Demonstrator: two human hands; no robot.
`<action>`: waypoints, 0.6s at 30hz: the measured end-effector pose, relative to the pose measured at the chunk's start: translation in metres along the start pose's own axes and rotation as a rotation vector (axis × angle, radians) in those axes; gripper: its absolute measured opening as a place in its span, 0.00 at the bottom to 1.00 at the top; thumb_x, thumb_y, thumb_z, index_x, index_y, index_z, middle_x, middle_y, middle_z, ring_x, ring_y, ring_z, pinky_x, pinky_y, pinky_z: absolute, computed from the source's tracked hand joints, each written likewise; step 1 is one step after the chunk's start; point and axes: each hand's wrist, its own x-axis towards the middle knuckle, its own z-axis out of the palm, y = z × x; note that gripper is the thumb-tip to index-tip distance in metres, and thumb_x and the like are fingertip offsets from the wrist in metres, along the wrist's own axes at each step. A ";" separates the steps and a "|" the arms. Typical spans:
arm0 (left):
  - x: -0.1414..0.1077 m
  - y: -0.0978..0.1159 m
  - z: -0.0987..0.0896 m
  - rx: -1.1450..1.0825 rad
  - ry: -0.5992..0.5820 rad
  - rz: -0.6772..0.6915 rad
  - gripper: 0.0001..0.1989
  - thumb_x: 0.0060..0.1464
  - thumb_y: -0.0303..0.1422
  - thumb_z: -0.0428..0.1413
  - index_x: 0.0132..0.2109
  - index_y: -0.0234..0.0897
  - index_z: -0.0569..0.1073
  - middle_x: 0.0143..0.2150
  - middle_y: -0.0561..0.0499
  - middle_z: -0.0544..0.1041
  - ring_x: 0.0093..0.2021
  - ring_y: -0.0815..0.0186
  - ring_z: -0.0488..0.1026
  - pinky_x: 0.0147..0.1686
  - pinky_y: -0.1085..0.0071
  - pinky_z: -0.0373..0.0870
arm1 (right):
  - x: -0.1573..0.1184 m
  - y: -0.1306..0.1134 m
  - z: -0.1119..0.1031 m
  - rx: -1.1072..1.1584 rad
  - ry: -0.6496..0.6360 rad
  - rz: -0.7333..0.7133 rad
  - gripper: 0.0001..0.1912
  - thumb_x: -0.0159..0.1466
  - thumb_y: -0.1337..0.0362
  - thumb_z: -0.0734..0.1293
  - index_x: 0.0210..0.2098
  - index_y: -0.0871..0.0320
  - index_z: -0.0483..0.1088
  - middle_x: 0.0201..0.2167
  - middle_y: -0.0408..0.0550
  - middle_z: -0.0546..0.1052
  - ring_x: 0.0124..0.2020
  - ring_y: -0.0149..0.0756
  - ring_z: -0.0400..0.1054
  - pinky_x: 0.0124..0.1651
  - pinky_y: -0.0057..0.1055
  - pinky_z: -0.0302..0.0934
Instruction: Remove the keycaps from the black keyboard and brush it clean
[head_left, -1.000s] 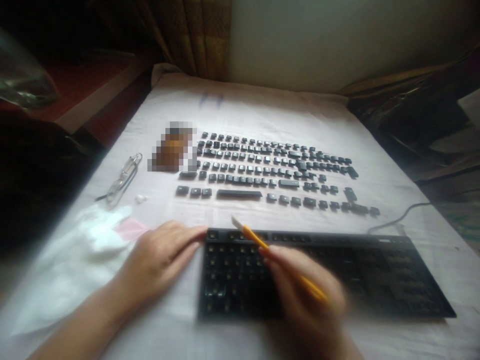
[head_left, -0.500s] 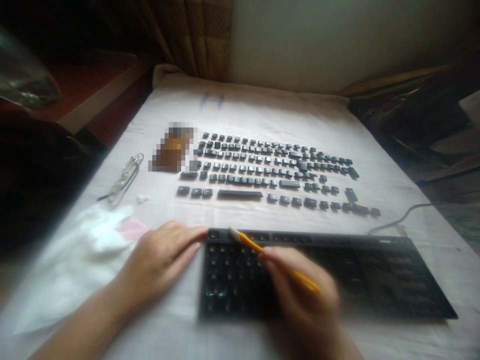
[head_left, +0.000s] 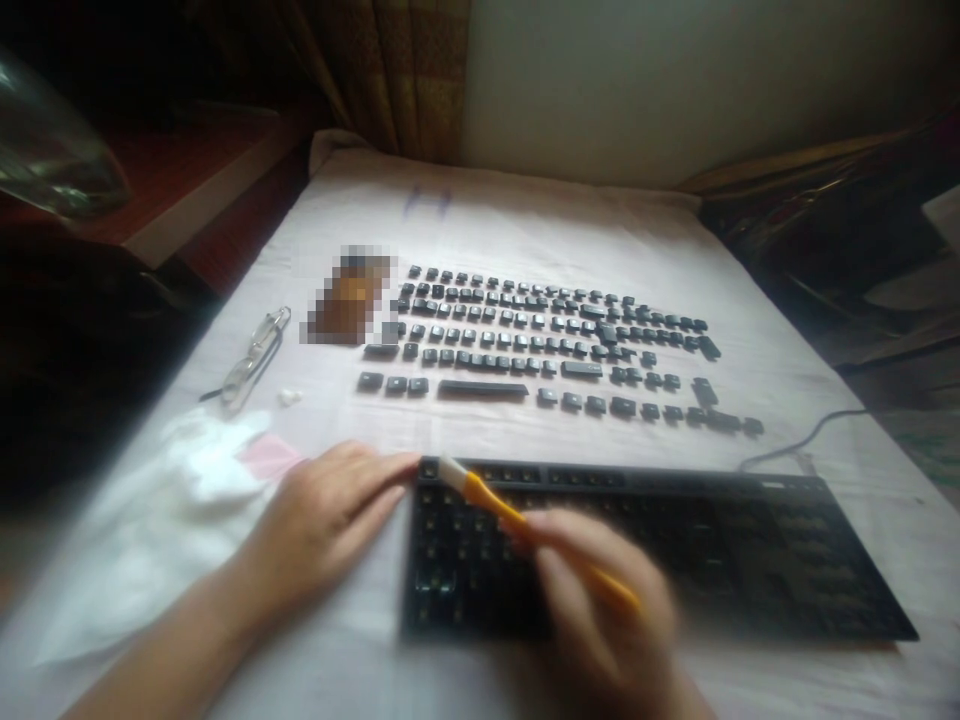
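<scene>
A black keyboard (head_left: 750, 560) with its keycaps off lies in front of me, bare sockets showing. In my right hand (head_left: 600, 590) is a small brush (head_left: 506, 512) with an orange handle and pale bristles, gripped between thumb and fingers. Its bristle end is over the keyboard's upper left, at the top row of sockets; contact cannot be made out. My left hand (head_left: 330, 510) lies beside the keyboard with fingers stretched out, the fingertips at its upper left corner. Beyond the keyboard, loose black keycaps (head_left: 581, 370) lie in rows, a long space bar (head_left: 483, 389) among them.
White cloth or tissue (head_left: 202, 500) and a pink piece (head_left: 271, 456) lie left of my left hand. Farther back are eyeglasses (head_left: 255, 360), small white bits (head_left: 290, 397) and a pixelated brown item (head_left: 349, 300). A cable (head_left: 802, 438) runs off right across the pale sheet (head_left: 540, 220).
My right hand has shifted the brush head slightly left along the top of the keyboard, toward the corner. My left hand stays at the keyboard's corner.
</scene>
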 end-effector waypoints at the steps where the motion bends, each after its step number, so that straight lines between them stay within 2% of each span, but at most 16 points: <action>1: 0.000 0.000 0.000 -0.005 -0.003 0.000 0.16 0.66 0.31 0.54 0.58 0.43 0.76 0.45 0.49 0.84 0.43 0.63 0.80 0.42 0.67 0.78 | -0.001 0.000 0.001 -0.001 0.003 0.003 0.15 0.64 0.77 0.64 0.46 0.55 0.74 0.34 0.47 0.85 0.30 0.34 0.81 0.34 0.24 0.76; 10: 0.000 0.000 0.001 -0.001 -0.032 0.005 0.17 0.66 0.30 0.53 0.59 0.43 0.75 0.44 0.49 0.83 0.43 0.62 0.79 0.42 0.66 0.77 | -0.001 0.002 0.009 -0.092 -0.025 -0.025 0.13 0.65 0.75 0.65 0.46 0.55 0.72 0.33 0.46 0.84 0.30 0.34 0.81 0.33 0.24 0.76; 18: -0.002 -0.001 0.002 0.003 -0.019 0.027 0.17 0.66 0.30 0.53 0.59 0.43 0.74 0.44 0.48 0.83 0.42 0.62 0.79 0.41 0.66 0.77 | 0.002 -0.001 0.012 -0.059 -0.030 -0.049 0.15 0.65 0.76 0.65 0.47 0.54 0.73 0.35 0.47 0.85 0.32 0.36 0.82 0.34 0.25 0.77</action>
